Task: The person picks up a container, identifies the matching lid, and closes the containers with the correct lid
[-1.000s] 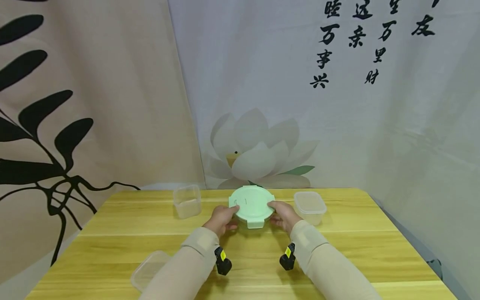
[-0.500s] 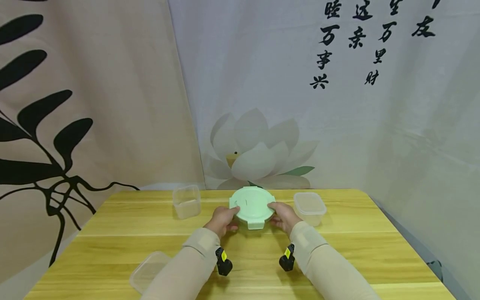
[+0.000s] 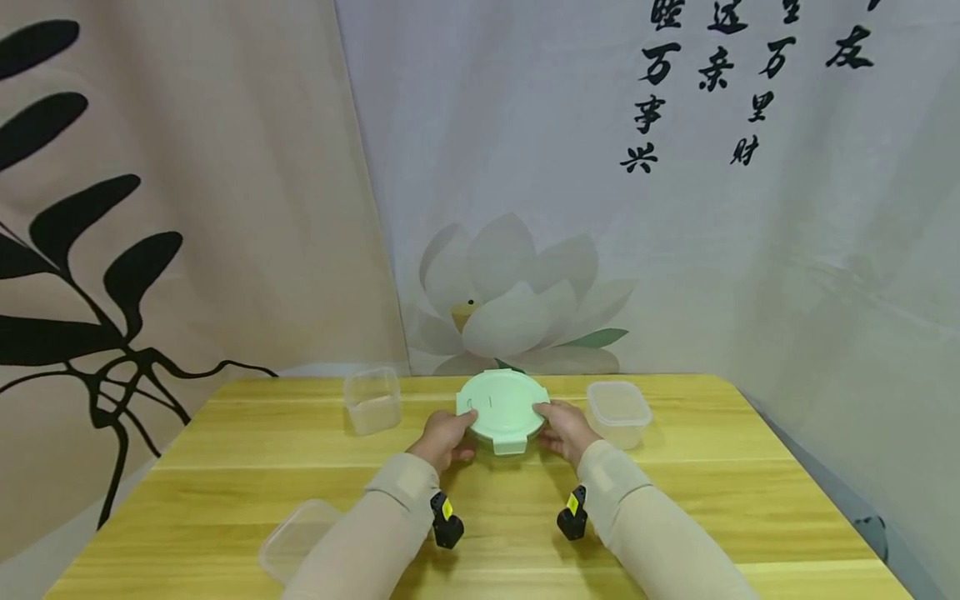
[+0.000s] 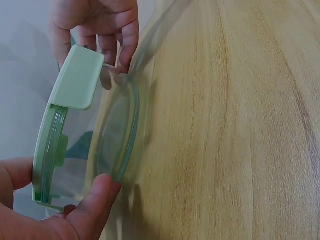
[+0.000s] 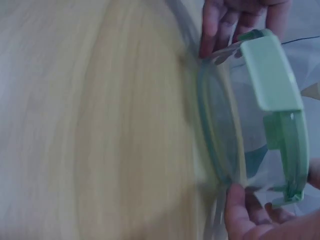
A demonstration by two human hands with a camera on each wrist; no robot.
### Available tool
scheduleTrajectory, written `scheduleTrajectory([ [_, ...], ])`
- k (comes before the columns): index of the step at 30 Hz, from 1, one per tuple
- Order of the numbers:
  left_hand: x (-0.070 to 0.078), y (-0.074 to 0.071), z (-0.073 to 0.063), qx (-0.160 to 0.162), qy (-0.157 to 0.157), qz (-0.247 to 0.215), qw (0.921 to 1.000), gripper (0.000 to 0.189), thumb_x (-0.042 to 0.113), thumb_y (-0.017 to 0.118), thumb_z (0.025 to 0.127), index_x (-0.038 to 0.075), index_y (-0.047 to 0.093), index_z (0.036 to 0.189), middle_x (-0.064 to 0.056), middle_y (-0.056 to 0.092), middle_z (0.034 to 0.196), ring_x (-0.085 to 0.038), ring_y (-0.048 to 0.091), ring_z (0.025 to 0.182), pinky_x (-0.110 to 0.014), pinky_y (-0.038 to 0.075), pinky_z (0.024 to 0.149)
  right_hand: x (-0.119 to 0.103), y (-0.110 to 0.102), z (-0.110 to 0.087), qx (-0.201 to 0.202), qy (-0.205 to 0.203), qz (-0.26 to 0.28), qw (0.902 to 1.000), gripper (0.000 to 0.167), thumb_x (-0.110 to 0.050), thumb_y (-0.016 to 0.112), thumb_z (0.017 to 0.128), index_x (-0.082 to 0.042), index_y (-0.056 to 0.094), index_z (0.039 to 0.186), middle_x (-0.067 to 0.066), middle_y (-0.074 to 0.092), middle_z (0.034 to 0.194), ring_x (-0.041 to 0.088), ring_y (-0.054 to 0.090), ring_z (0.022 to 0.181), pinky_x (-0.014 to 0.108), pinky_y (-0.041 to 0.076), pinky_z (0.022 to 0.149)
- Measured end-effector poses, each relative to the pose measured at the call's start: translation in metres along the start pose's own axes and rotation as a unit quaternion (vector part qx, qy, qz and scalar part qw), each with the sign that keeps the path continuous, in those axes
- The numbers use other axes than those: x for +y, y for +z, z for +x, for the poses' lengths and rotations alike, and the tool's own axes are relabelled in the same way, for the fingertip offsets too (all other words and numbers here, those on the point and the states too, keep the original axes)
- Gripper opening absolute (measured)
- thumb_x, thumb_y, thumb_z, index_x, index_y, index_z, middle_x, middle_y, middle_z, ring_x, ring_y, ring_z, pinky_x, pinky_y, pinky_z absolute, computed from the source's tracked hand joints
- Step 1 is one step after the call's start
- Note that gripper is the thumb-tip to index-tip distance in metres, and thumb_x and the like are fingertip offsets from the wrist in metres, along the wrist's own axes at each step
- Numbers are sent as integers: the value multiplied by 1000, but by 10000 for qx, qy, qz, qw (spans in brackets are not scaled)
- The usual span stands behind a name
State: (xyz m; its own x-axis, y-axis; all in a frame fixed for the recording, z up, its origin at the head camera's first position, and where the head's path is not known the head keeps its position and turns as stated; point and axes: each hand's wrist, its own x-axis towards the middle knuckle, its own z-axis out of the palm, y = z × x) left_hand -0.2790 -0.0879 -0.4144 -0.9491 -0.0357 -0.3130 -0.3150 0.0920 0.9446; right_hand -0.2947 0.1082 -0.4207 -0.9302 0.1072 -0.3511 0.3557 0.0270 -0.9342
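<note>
A round food container with a mint-green lid point(image 3: 502, 407) is held level between both hands at the far middle of the table. Its clear body point(image 4: 117, 135) shows below the lid in the left wrist view. My left hand point(image 3: 442, 439) grips the left side, thumb on the lid's edge and fingers lower down on the body. On the opposite side, my right hand point(image 3: 567, 431) grips it the same way. A green side clip point(image 5: 271, 75) hangs down over the rim in the right wrist view. The container's base is close over the wooden tabletop.
A clear square tub point(image 3: 372, 404) stands left of the hands at the back. To the right is another tub point(image 3: 619, 414) with a whitish lid. A clear flat lid point(image 3: 297, 542) lies at front left, partly behind the left sleeve. A printed curtain point(image 3: 525, 183) hangs behind the table point(image 3: 735, 500).
</note>
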Motion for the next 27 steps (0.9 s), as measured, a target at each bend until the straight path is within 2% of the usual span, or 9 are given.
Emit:
scheduleTrajectory([
  [4, 1, -1, 0, -17, 53, 162, 9999, 50, 25, 55, 99, -13, 43, 129, -16, 48, 108, -26, 56, 88, -32, 57, 64, -1, -1, -1, -16, -54, -138, 9999, 52, -24, 55, 99, 0, 40, 143, 8, 57, 103, 18, 56, 83, 40, 50, 86],
  [10, 1, -2, 2, -103, 86, 282, 9995, 58, 30, 52, 100, -12, 38, 136, -21, 47, 123, -29, 55, 94, -36, 57, 69, -3, -2, -6, -13, -160, -106, 9998, 55, -25, 55, 99, 1, 39, 144, 11, 56, 111, 19, 56, 88, 43, 48, 91],
  [16, 3, -1, -3, -292, 35, 344, 9990, 60, 34, 48, 102, -11, 33, 139, -25, 44, 131, -36, 57, 99, -40, 57, 75, -3, 1, -16, -90, -409, -13, 9991, 58, -27, 52, 100, 5, 35, 145, 21, 51, 130, 31, 55, 111, 49, 43, 101],
  [20, 4, -2, -9, -343, 40, 377, 9987, 61, 27, 51, 101, -11, 28, 143, -26, 41, 135, -37, 57, 101, -39, 56, 76, -2, 1, -23, -148, -601, -130, 9980, 58, -22, 51, 99, 5, 30, 146, 26, 47, 136, 40, 47, 126, 52, 39, 104],
  [27, 2, -5, -16, -430, 114, 307, 9985, 64, 20, 51, 101, -10, 19, 147, -30, 33, 144, -42, 53, 114, -45, 52, 88, 1, -1, -34, -73, -843, -269, 9960, 56, -16, 52, 97, 5, 31, 145, 29, 45, 139, 44, 43, 129, 54, 39, 104],
])
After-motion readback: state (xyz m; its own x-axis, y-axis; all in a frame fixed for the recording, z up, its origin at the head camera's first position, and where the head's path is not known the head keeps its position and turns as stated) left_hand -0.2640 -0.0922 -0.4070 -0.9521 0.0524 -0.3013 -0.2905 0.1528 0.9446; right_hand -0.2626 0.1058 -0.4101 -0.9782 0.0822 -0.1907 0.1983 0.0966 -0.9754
